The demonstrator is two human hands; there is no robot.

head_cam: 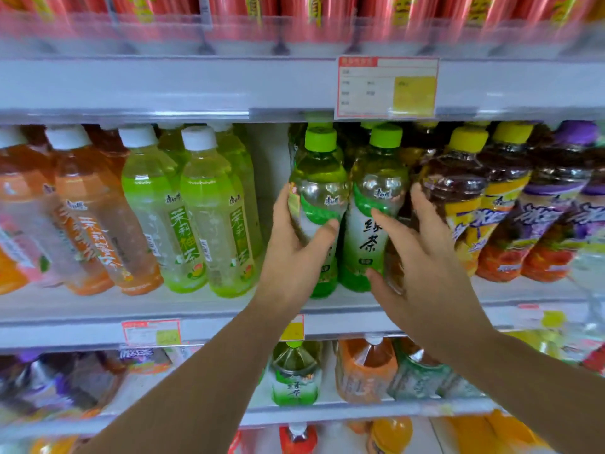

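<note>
The left hand (294, 244) grips the left bottle (319, 178) of two green tea bottles. Its thumb lies across the front of the label and its fingers curl round the left side. This bottle has a green cap and stands upright at the front of the middle shelf (196, 309), touching the right bottle (376, 191), or very nearly.

The right hand (422, 257) is open, with its fingers spread apart and almost straight. One fingertip lies on the label of the right bottle and the thumb is at its lower part. The upper fingers reach into the gap between this bottle and the dark bottle (458, 178) with a yellow cap just beside it. The hand is not closed round anything. The right bottle also stands upright on the same shelf.

To the left of the two hands, apart from the left bottle, stand pale green bottles (209, 208) with white caps, and further left orange bottles (82, 208). On the far right is a bottle with a purple cap (563, 178). A price tag (386, 86) hangs on the shelf edge above the two green bottles, and red cans (311, 21) fill the top shelf. On the shelf below, between the two forearms, stands another green tea bottle (294, 375). The picture is somewhat blurred at its edges.
</note>
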